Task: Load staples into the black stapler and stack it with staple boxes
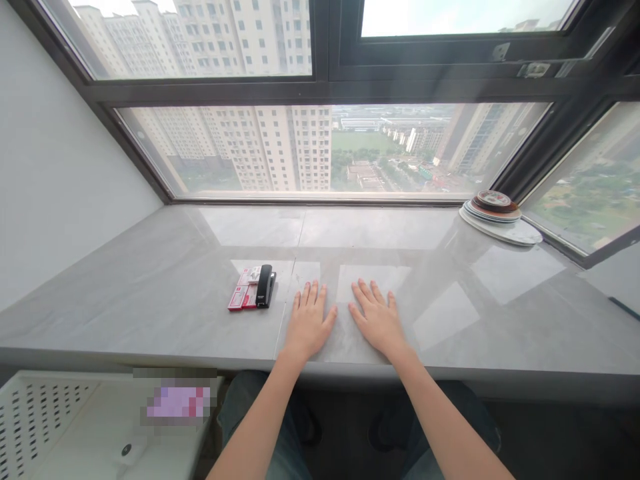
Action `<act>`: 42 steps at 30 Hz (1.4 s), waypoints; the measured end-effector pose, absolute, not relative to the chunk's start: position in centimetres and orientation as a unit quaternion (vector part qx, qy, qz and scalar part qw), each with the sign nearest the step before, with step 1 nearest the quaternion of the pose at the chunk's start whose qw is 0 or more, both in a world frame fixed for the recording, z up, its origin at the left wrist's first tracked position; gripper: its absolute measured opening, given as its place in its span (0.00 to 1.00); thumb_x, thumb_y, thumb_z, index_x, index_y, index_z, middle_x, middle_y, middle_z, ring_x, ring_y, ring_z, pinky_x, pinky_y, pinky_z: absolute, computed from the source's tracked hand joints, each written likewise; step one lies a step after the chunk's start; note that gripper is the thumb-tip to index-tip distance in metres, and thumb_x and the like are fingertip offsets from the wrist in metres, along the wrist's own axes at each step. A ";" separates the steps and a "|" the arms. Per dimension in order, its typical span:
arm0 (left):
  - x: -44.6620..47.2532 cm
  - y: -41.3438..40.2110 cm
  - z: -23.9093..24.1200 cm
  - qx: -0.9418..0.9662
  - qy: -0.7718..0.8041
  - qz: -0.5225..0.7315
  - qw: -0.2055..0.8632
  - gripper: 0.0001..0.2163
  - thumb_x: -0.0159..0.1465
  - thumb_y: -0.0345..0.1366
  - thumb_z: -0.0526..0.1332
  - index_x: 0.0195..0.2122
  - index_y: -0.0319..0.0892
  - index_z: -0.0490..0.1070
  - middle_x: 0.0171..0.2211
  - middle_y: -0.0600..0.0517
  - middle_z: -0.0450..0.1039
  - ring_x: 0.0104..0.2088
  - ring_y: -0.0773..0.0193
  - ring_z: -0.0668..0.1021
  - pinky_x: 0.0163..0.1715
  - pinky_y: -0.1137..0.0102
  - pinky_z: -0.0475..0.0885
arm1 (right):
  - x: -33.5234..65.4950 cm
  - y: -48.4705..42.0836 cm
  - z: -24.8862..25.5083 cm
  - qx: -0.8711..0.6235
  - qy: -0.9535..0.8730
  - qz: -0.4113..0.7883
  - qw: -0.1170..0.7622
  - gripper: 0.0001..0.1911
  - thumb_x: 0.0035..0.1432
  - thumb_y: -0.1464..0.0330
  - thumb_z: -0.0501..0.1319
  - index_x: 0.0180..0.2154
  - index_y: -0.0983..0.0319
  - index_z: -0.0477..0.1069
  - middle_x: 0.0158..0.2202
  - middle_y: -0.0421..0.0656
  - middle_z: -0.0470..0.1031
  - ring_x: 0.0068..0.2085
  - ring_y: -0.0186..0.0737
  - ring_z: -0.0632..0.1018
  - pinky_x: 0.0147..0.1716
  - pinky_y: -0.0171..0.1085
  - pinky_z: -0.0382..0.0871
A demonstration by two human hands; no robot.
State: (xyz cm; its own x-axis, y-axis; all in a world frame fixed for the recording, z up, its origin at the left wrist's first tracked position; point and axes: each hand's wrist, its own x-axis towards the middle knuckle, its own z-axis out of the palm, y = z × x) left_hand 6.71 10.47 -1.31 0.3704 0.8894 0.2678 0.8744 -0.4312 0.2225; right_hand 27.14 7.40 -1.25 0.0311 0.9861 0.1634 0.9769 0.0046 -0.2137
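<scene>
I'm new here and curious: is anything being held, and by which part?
Nothing is held: the left hand and right hand lie spread on the grey countertop.

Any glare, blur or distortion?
Head view: pale glare patches on the glossy countertop; sky washed out near-white; edges look stretched, probably wide-angle; a pixelated patch hides detail lower left; left hand and right hand look sharp.

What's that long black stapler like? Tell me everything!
The long black stapler looks plastic, with a tiny pale mark toward its near end and a lower part peeking out on its right. It rests on the shiny grey stone-look counter, pointing away from the person, right beside flat red and white boxes. The bare left hand isn't touching it.
</scene>
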 end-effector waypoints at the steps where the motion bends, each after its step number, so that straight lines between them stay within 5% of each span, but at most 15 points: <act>1: 6.7 10.4 -1.2 0.829 0.531 0.176 0.020 0.29 0.75 0.51 0.46 0.74 0.48 0.52 0.75 0.49 0.48 0.75 0.50 0.48 0.73 0.49 0.46 | 27.0 7.4 -1.3 -0.709 -0.692 0.016 0.138 0.31 0.74 0.53 0.41 0.75 0.47 0.46 0.77 0.34 0.43 0.76 0.51 0.44 0.71 0.62 0.35; 9: 7.1 10.6 -0.9 0.834 0.525 0.169 0.021 0.28 0.74 0.52 0.47 0.74 0.55 0.53 0.75 0.54 0.48 0.75 0.47 0.49 0.72 0.45 0.48 | 27.0 7.0 -1.6 -0.719 -0.679 0.019 0.146 0.32 0.74 0.52 0.42 0.75 0.47 0.48 0.77 0.36 0.44 0.76 0.59 0.41 0.69 0.68 0.32; 42: 7.5 10.2 -0.8 0.823 0.540 0.173 0.026 0.29 0.74 0.55 0.46 0.74 0.56 0.52 0.75 0.54 0.47 0.75 0.47 0.48 0.72 0.42 0.44 | 27.1 6.8 -1.7 -0.707 -0.692 0.016 0.144 0.33 0.74 0.52 0.42 0.75 0.49 0.47 0.77 0.37 0.42 0.76 0.60 0.39 0.69 0.67 0.32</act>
State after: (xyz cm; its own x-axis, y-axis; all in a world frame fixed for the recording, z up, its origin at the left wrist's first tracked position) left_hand 7.55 10.18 -0.84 0.3562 0.8983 0.2574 0.8804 -0.4149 0.2295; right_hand 27.10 6.79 -1.68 0.0405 0.9835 0.1765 0.9744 0.0002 -0.2250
